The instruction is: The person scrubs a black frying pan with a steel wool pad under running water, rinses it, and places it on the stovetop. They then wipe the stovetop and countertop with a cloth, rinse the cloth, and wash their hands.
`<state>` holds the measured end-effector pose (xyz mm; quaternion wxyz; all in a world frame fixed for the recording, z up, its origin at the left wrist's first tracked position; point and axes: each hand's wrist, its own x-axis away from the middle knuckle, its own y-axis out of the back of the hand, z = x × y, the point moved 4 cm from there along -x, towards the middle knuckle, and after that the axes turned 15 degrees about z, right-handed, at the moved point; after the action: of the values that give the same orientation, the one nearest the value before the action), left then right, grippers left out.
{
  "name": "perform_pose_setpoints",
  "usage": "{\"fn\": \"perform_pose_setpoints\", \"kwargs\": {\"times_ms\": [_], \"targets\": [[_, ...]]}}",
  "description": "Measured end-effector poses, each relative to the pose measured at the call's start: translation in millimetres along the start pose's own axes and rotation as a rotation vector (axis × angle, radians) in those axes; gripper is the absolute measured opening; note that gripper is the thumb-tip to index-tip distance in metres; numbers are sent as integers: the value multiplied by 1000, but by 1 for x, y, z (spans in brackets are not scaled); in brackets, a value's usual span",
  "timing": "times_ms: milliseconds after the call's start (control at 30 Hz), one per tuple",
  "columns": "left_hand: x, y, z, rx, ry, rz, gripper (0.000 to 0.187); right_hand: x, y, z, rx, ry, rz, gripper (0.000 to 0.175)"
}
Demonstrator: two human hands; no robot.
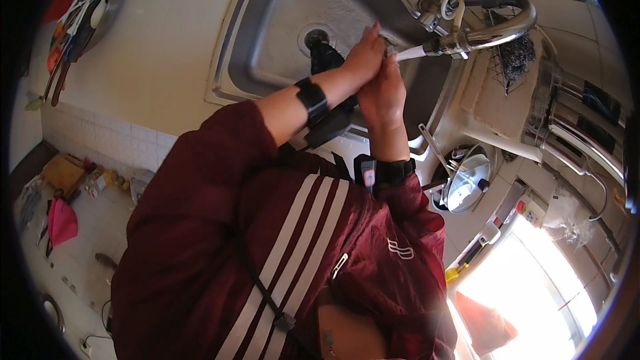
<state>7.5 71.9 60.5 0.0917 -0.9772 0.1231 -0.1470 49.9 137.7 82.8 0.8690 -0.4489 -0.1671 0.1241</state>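
My left hand [367, 55] and my right hand [385, 92] are pressed together over the right side of a stainless steel sink [272, 45]. A stream of water [411, 53] runs from the chrome faucet [480, 40] onto the fingers. Whether anything lies between the palms is hidden. Black straps circle both wrists, with a black device [327, 129] below the left one. A dark object [324, 57], partly covered by my left forearm, lies by the drain [316, 37].
Left of the sink, a metal bowl [107, 20] holds several utensils on the pale counter [160, 50]. A wire rack with a scouring pad [517, 55] is behind the faucet. A glass pot lid [469, 182] lies at right, near a bright window [530, 280].
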Motion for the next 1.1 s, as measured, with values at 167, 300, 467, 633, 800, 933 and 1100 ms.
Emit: {"fn": "perform_pose_setpoints", "kwargs": {"times_ms": [167, 300, 467, 633, 800, 933, 1100], "targets": [[32, -13, 5, -498, -244, 168, 45, -9, -1, -1, -279, 97, 264, 39], [23, 5, 9, -887, -256, -49, 54, 3, 3, -18, -27, 98, -195, 39], [23, 23, 16, -260, -128, -147, 52, 3, -16, -16, 54, 54, -193, 31], [44, 18, 1, -94, -48, 4, 51, -2, -14, -10, 183, 30, -328, 26], [56, 23, -20, -101, -124, 126, 49, -6, -9, -11, 223, 36, -373, 32], [66, 47, -25, -158, 3, 281, 44, -7, -18, -8, -123, -61, -165, 43], [68, 95, -62, -340, -174, 178, 38, 4, -53, 1, -173, -139, 56, 53]]}}
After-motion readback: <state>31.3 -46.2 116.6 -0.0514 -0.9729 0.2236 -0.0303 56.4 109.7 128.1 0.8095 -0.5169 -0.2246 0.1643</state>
